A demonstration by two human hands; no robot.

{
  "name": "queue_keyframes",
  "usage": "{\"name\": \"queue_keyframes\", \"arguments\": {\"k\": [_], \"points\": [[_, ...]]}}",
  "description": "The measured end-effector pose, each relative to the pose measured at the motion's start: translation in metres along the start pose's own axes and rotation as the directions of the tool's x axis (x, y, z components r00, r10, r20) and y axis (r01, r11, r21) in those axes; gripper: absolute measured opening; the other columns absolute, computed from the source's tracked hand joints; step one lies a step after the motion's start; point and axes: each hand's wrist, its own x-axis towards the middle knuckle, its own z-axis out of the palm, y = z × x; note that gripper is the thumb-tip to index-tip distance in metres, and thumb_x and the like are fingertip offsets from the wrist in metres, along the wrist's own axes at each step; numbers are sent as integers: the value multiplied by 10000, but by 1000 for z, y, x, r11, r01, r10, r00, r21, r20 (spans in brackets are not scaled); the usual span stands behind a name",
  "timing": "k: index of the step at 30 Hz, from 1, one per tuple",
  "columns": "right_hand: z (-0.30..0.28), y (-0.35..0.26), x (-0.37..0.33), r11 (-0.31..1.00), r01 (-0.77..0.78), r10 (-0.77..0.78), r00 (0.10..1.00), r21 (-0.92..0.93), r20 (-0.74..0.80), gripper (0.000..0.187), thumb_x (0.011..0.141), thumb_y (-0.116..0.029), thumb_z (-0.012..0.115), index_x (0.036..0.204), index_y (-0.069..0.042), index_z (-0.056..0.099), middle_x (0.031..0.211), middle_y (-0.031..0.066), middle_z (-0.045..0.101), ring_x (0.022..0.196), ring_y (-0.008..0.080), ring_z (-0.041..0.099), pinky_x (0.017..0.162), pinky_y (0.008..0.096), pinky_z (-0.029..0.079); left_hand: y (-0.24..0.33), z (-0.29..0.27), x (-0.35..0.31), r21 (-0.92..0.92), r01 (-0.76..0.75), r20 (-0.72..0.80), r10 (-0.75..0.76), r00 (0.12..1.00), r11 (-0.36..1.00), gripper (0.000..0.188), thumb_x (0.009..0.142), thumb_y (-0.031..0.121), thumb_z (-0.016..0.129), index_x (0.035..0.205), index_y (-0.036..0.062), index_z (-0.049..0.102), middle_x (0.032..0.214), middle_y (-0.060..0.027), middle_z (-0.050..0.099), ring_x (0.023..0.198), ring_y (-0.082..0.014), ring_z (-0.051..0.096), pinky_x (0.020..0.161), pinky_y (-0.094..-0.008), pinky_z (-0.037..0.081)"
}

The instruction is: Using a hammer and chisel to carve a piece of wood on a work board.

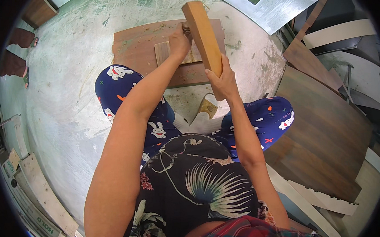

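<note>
My right hand point(224, 78) grips the lower end of a long, squared block of yellowish-brown wood point(204, 35), which is raised and slants up to the left. My left hand point(181, 43) is closed beside the upper part of the block. A small dark, ringed end shows at its fingers, but I cannot make out what it holds. Below both hands lies a brown wooden panel point(131, 42) on the floor, scattered with shavings. A smaller wooden board point(162, 51) rests on it, partly hidden by my left arm and the block.
Large dark wood panels point(322, 129) and offcuts lean and lie at the right. A pale sheet point(274, 9) is at the far right. Long boards point(45, 192) are stacked at the left. Another person's legs point(13, 62) show at the far left. A sandal point(207, 107) is on my foot.
</note>
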Motion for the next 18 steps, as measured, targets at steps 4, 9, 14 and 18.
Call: {"name": "queue_keyframes", "arguments": {"k": [4,9,14,18], "points": [[2,-3,-4,997,53,-51,998,63,-34,695,782,-218,708,1382,-50,402,1187,230,611,1058,376,623,904,427,485,-1,-2,2,-57,14,-59,-17,998,998,311,777,153,747,1033,41,609,870,-170,694,839,-363,677,723,-440,519],[4,-10,-2,993,80,-84,996,-90,-37,707,788,-235,704,1397,-56,392,1147,244,638,1034,386,646,891,425,499,0,1,-3,32,-86,-8,87,996,996,327,774,167,757,1038,46,608,850,-167,686,836,-371,669,720,-442,518],[3,-5,-7,998,-2,-1,999,-56,-51,716,784,-247,702,1405,-75,390,1166,243,625,1047,390,633,893,423,497,0,-2,-4,-61,-22,32,24,999,998,337,778,184,761,1041,43,605,896,-176,690,875,-367,668,730,-434,521],[0,-13,-7,997,72,-71,995,14,-77,721,792,-285,697,1409,-71,391,1183,250,613,1075,401,616,903,421,493,0,-4,-3,-90,-63,21,65,998,994,331,778,169,759,1047,46,611,910,-177,696,885,-362,673,743,-428,526]]}}
